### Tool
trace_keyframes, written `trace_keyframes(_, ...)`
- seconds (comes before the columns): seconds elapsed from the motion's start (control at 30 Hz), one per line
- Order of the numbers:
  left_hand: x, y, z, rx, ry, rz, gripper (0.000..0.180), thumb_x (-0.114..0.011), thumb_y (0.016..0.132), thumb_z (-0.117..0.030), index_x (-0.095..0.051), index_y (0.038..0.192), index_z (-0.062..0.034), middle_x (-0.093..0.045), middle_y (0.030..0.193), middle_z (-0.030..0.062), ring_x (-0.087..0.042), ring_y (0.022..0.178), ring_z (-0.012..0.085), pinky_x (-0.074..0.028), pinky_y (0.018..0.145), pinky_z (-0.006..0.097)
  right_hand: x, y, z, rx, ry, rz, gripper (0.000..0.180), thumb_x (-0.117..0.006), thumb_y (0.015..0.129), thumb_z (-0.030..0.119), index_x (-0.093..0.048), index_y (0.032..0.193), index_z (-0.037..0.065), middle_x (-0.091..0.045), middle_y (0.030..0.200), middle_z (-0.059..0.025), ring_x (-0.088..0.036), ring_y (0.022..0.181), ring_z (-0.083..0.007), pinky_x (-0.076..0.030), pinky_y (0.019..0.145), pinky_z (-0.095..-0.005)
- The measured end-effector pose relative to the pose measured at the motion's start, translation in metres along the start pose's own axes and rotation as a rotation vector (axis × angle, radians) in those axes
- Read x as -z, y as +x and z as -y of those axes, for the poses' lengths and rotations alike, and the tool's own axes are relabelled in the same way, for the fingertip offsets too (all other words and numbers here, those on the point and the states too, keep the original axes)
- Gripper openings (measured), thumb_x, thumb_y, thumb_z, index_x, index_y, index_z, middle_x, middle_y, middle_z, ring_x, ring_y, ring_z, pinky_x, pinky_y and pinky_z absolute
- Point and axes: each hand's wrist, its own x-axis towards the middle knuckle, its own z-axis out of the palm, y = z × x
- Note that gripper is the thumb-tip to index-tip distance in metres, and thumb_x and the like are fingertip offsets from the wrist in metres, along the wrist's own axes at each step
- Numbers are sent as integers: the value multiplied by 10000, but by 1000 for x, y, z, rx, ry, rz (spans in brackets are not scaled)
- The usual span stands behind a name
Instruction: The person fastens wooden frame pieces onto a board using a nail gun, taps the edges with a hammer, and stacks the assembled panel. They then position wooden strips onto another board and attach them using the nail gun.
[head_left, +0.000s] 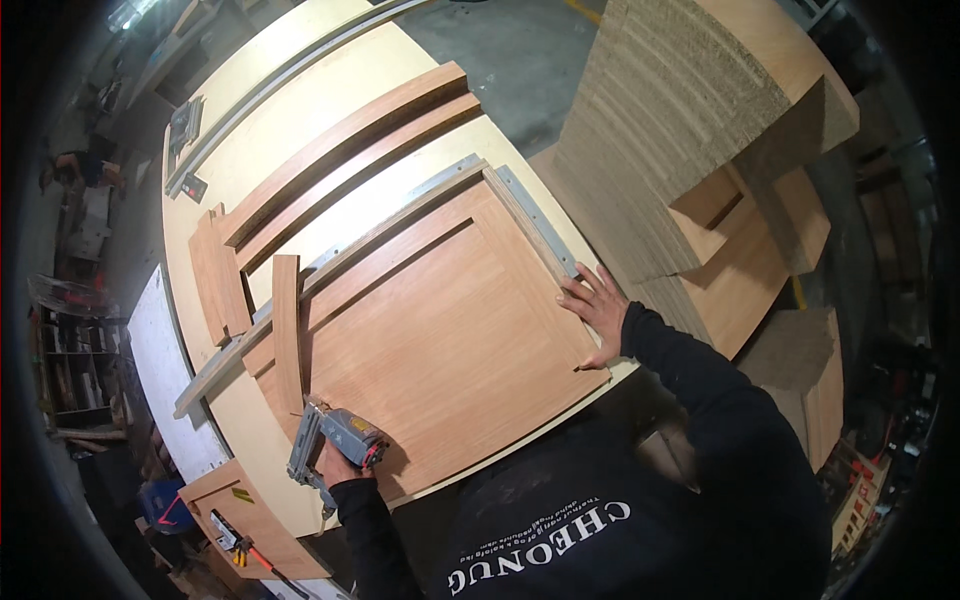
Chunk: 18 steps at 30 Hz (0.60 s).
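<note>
A square brown wooden panel (440, 330) lies on a pale workbench (300, 110). My left hand (338, 466) grips a grey nail gun (330, 440) whose nose rests on the panel's near left corner, beside a narrow wooden strip (287, 330) laid along the panel's left edge. My right hand (597, 305) presses flat, fingers spread, on the panel's right edge. A metal straightedge (535, 220) runs along that right edge, and a second metal bar (300, 290) lines the far side of the panel.
Several long wooden strips (340, 150) lie farther back on the bench. Tall stacks of boards (690, 130) stand to the right. A small wooden board with hand tools (240, 530) sits at lower left beside a white sheet (165, 380). Shelving (75, 370) stands at far left.
</note>
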Motion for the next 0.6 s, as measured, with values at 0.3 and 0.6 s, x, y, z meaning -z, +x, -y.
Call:
trace_keyframes(0.3, 86, 65, -109, -100, -1380, 634, 428, -331, 912, -258, -410, 1237, 10, -448, 1263, 171, -439, 1155, 301, -361, 988, 423, 4, 3, -5, 97, 107, -81, 1180, -688, 454, 679, -170, 1387, 175, -54, 1466, -69, 43, 1337, -360, 14, 1040, -592)
trace_keyframes(0.6, 38, 210, -268, -785, -53, 291, 300, -563, 704, -130, -584, 999, -79, -620, 958, 105, -593, 887, 207, -476, 785, 304, 14, 8, -9, 94, 203, -1, 1096, -652, 522, 658, -199, 1391, 168, -40, 1475, -25, 64, 1340, -350, 16, 1030, -607)
